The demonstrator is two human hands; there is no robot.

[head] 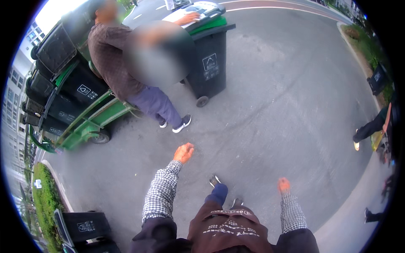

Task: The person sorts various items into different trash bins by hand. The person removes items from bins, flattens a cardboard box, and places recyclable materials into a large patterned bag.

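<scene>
My left hand [184,152] hangs in front of me over the grey asphalt [253,136], its fingers loosely curled with nothing visible in them. Lower at my right side, my right hand [283,184] is blurred; no object shows in it. Both forearms wear checked sleeves, and a brown apron [231,226] with printing covers my front. Ahead stands a dark wheeled bin [208,60], flat pale material [202,11] on its top. A co-worker [110,60] beside it rests a hand [190,18] on that material. A round blurred patch hides part of the co-worker and bin.
On the left, a green cart [104,112] carries several dark wheeled bins [76,85]. More bins [85,226] stand at the lower left beside a hedge [46,186]. Along the right edge are a bin [377,79] and another person [375,125] near a yellow bag [376,140].
</scene>
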